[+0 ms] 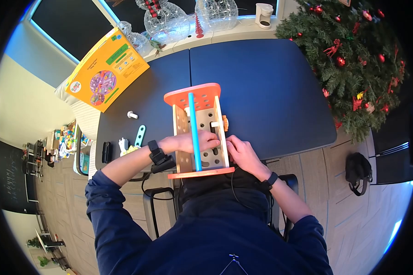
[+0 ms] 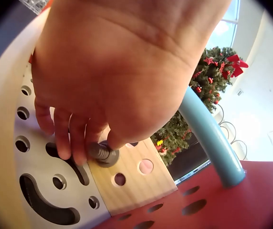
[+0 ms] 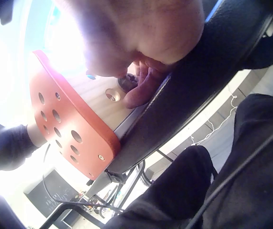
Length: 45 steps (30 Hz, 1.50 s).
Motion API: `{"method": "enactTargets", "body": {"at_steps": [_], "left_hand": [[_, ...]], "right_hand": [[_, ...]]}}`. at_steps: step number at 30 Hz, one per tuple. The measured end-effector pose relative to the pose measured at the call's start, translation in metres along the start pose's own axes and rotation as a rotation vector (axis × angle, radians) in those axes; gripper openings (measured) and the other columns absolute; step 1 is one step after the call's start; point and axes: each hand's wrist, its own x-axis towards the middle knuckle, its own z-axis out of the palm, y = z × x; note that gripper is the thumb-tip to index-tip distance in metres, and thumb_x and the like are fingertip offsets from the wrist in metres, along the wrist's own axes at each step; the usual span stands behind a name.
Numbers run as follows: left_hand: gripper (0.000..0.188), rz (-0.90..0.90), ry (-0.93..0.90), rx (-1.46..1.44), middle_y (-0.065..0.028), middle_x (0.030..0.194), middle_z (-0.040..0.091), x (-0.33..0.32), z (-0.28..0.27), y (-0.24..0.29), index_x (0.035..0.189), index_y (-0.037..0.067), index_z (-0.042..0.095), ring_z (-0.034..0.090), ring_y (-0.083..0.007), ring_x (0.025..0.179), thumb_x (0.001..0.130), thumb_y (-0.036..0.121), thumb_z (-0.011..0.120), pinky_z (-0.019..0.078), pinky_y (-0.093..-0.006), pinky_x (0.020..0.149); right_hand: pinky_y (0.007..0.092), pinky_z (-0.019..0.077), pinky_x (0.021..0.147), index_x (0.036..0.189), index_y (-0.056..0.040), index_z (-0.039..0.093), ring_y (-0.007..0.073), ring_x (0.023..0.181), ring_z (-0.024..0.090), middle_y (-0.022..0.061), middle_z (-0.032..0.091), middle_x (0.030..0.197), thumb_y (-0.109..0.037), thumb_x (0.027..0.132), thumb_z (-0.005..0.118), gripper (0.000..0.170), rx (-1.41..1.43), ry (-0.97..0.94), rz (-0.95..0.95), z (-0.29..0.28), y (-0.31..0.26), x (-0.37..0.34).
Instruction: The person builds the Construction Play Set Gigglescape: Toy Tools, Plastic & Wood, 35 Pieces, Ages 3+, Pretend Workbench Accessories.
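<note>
A wooden toy box with orange-red end boards (image 1: 181, 96) and a blue rod (image 1: 195, 133) stands at the table's near edge. My left hand (image 1: 197, 142) reaches inside under the rod. In the left wrist view, the thumb and fingers of that hand (image 2: 112, 71) pinch a grey threaded screw (image 2: 100, 151) at the holed wooden side panel (image 2: 134, 176). Outside the same panel is my right hand (image 1: 247, 158). The right wrist view shows this hand (image 3: 141, 33) with its fingers curled round a dark slotted round piece (image 3: 127, 82) against the wood.
Left on the table (image 1: 266, 82) lie a white bolt (image 1: 132, 114), a teal holed strip (image 1: 141, 135), a black case (image 1: 106, 152) and white and yellow pieces. A yellow carton (image 1: 108, 68) stands behind them. An orange knob (image 1: 225, 123) sits on the box's right side.
</note>
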Motion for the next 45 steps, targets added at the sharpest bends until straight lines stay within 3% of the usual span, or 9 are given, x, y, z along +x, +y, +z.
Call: {"method": "enactTargets", "body": {"at_steps": [7,19,28,31,34,37,41,42,45], "left_hand": [[0.042,0.009,-0.069,-0.061,-0.008,0.106,0.074,0.006,-0.002,-0.008,0.123,0.003,0.069,0.068,-0.0185,0.096,0.112,0.041,0.054,0.0541,-0.0374,0.09],[0.042,-0.031,-0.008,0.025,-0.0147,0.104,0.075,0.001,-0.002,0.003,0.12,0.003,0.071,0.072,-0.0256,0.098,0.106,0.042,0.065,0.055,-0.041,0.091],[0.044,-0.031,0.049,0.037,-0.0153,0.105,0.076,0.0,0.001,0.003,0.118,0.003,0.07,0.074,-0.0283,0.099,0.105,0.044,0.066,0.0562,-0.0431,0.089],[0.044,0.002,0.056,0.024,-0.0149,0.104,0.075,-0.002,0.002,0.002,0.117,0.002,0.07,0.071,-0.0296,0.101,0.105,0.044,0.065,0.0543,-0.0426,0.094],[0.038,0.193,0.313,0.475,-0.0127,0.106,0.073,-0.011,0.006,0.0,0.117,0.004,0.071,0.066,-0.0306,0.11,0.106,0.039,0.063,0.0493,-0.0446,0.099],[0.032,0.191,0.454,0.724,-0.0109,0.109,0.07,-0.027,-0.007,-0.012,0.117,0.006,0.073,0.06,-0.0312,0.117,0.105,0.034,0.063,0.0445,-0.0468,0.1],[0.021,0.036,0.611,0.984,-0.0115,0.111,0.069,-0.047,-0.019,-0.015,0.113,0.005,0.072,0.057,-0.0305,0.121,0.102,0.022,0.063,0.0431,-0.0464,0.098],[0.021,0.087,0.679,0.995,-0.013,0.109,0.071,-0.053,-0.023,-0.014,0.112,0.002,0.072,0.062,-0.032,0.114,0.1,0.015,0.061,0.048,-0.0444,0.093],[0.027,-0.167,0.58,0.511,-0.0147,0.106,0.074,-0.062,-0.031,0.009,0.119,-0.001,0.07,0.07,-0.0307,0.1,0.104,0.015,0.054,0.0531,-0.0417,0.081]], "right_hand": [[0.0378,0.0533,0.055,0.107,-0.001,0.061,0.0242,0.057,0.069,0.0123,0.069,0.07,-0.022,0.113,0.054,0.022,0.003,0.001,-0.014,0.0,-0.001,0.0],[0.0388,0.0532,0.055,0.108,-0.0014,0.06,0.0253,0.057,0.069,0.0126,0.068,0.069,-0.021,0.113,0.054,0.021,0.003,0.0,-0.013,0.0,0.001,0.0],[0.0388,0.0525,0.053,0.108,-0.001,0.06,0.0252,0.056,0.068,0.0122,0.068,0.068,-0.02,0.113,0.053,0.021,0.02,0.01,-0.021,0.0,0.001,0.0],[0.0384,0.0529,0.054,0.108,-0.0008,0.061,0.0246,0.056,0.069,0.0117,0.068,0.069,-0.021,0.113,0.053,0.022,0.026,0.011,-0.023,0.0,0.002,0.0],[0.0374,0.0538,0.055,0.108,-0.0004,0.061,0.0232,0.057,0.069,0.0112,0.068,0.07,-0.022,0.113,0.052,0.024,0.024,0.012,0.004,-0.001,-0.003,0.0],[0.0363,0.0548,0.056,0.109,-0.0001,0.062,0.0215,0.059,0.069,0.0107,0.069,0.071,-0.024,0.114,0.051,0.027,0.033,0.011,0.031,0.0,-0.004,-0.001],[0.0354,0.0561,0.06,0.109,0.0006,0.062,0.02,0.062,0.07,0.0109,0.07,0.074,-0.028,0.114,0.05,0.031,0.012,0.029,0.062,0.001,-0.009,-0.002],[0.0359,0.0565,0.062,0.109,0.0012,0.062,0.0205,0.064,0.07,0.0116,0.07,0.075,-0.032,0.115,0.049,0.036,0.036,0.032,0.074,0.001,-0.009,-0.002],[0.0371,0.0575,0.069,0.108,0.0032,0.062,0.022,0.071,0.071,0.0137,0.07,0.081,-0.045,0.115,0.045,0.052,0.075,0.014,0.131,-0.001,-0.011,0.0]]}}
